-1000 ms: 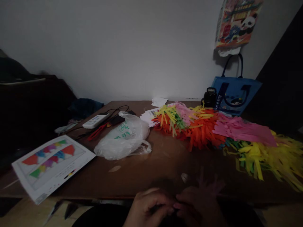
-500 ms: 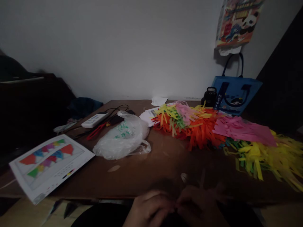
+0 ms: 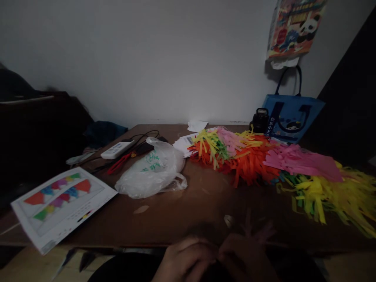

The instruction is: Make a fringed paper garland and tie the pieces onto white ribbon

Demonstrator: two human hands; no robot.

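At the near table edge, low in the view, my left hand (image 3: 186,256) and my right hand (image 3: 245,254) meet with curled fingers, fingertips together. Dim strips of fringed paper (image 3: 261,233) stick out past my right hand; their colour is dull in the shadow. What the fingertips pinch is too dark to make out. A small pale scrap (image 3: 228,220) lies just beyond my right hand. To the right spread fringed paper streamers, orange (image 3: 254,164), pink (image 3: 302,160) and yellow (image 3: 346,192).
A crumpled white plastic bag (image 3: 152,168) sits mid-table. Left of it are a white power strip (image 3: 117,149), cables and a printed sheet (image 3: 64,207) overhanging the edge. A black bottle (image 3: 260,120) and blue tote bag (image 3: 293,117) stand at the back right.
The dim fringed strips by my right hand have shifted slightly and look less blurred. Both hands stay almost in the same place.
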